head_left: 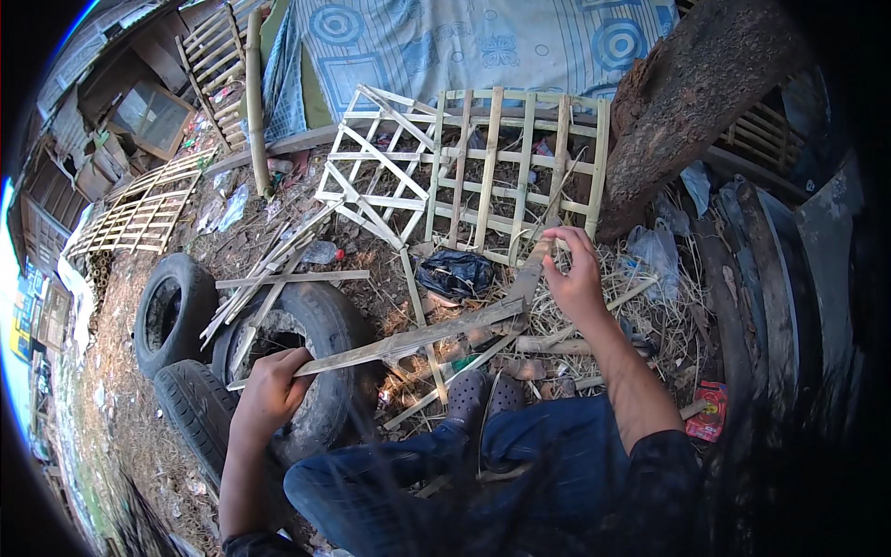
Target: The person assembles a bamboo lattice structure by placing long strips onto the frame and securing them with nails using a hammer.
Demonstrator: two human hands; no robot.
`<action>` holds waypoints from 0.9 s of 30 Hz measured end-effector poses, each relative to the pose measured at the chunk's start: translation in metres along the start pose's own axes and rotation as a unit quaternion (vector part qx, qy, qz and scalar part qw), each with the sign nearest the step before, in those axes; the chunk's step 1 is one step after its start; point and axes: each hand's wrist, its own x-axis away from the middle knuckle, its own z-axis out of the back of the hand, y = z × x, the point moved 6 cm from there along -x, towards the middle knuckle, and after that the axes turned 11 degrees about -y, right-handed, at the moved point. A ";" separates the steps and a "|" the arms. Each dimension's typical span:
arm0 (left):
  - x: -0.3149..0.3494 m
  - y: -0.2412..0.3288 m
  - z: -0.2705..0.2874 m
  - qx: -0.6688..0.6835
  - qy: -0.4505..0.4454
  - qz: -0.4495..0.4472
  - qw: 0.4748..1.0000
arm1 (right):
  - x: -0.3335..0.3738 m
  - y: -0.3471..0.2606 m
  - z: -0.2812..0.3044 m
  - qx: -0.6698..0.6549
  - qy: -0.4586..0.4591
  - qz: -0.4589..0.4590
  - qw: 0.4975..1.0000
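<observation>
Left grip: closed; I have the left hand [271,395] curled around the near end of a long pale slat [399,345], a short tip poking out past the fist.
Right grip: partly closed; the right hand [574,269] has thumb and fingers at the upper end of a flat brown piece [529,283]. I can't tell from here whether it is a tool or wood.
Slat: slants up to the right in front of the knees, its far end meeting the brown piece's lower end.
Tyres: I count three on the left; the largest tyre [349,325] lies partly under the slat.
Lattices: two beyond the hands, a square-grid lattice [487,176] with six upright strips, and a paler lattice [385,161] with diagonals.
Clogs: two purple-grey clogs [467,399] below the slat.
Litter: one bottle [322,252] with a red cap, one black bag [455,274], one red packet [707,411].
Loose strips: a heap [269,278] over the largest tyre; too tangled to count.
In the way: the tree trunk [696,102] stands beyond the right hand, beside the square grid; dark strands blur my lower view.
Backdrop: blue patterned cloth [483,46].
</observation>
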 end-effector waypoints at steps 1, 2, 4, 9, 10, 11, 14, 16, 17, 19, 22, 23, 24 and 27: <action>-0.003 0.001 -0.003 0.007 0.010 0.001 1.000 | 0.000 0.005 0.001 -0.003 0.001 -0.020 1.000; -0.006 0.003 -0.005 0.012 0.019 0.004 1.000 | 0.001 0.007 -0.001 -0.005 0.002 -0.023 1.000; -0.016 0.001 -0.019 0.044 0.007 0.058 0.997 | 0.004 0.015 0.003 -0.019 0.047 -0.048 0.998; -0.050 -0.008 -0.066 0.239 0.081 0.041 0.967 | 0.001 0.025 0.010 0.003 0.050 -0.064 0.997; -0.057 -0.005 -0.076 0.244 0.082 0.040 0.965 | 0.002 0.028 0.010 0.010 0.048 -0.067 0.997; -0.062 -0.004 -0.088 0.311 0.072 0.044 0.947 | 0.004 0.030 0.011 0.017 0.044 -0.070 0.996; -0.070 0.001 -0.109 0.474 0.066 0.060 0.876 | 0.004 0.032 0.011 0.019 0.020 -0.076 0.997; -0.066 -0.002 -0.118 0.618 0.066 0.049 0.782 | 0.001 0.032 0.006 0.018 -0.008 -0.084 0.996; -0.062 -0.002 -0.115 0.623 0.081 0.047 0.777 | 0.001 0.030 0.002 0.020 -0.017 -0.070 0.997; -0.054 -0.005 -0.119 0.735 0.140 0.046 0.662 | 0.004 0.035 -0.009 0.011 -0.083 -0.103 0.991; -0.037 -0.010 -0.110 0.747 0.234 0.022 0.622 | 0.010 0.024 -0.023 0.015 -0.177 -0.091 0.980; -0.028 -0.013 -0.106 0.740 0.276 0.023 0.613 | 0.012 0.022 -0.033 0.002 -0.208 -0.090 0.974; -0.022 -0.016 -0.106 0.730 0.308 0.022 0.610 | 0.017 0.022 -0.041 -0.005 -0.240 -0.092 0.966; -0.018 -0.017 -0.110 0.714 0.358 0.008 0.602 | 0.036 0.017 -0.063 -0.035 -0.316 -0.088 0.944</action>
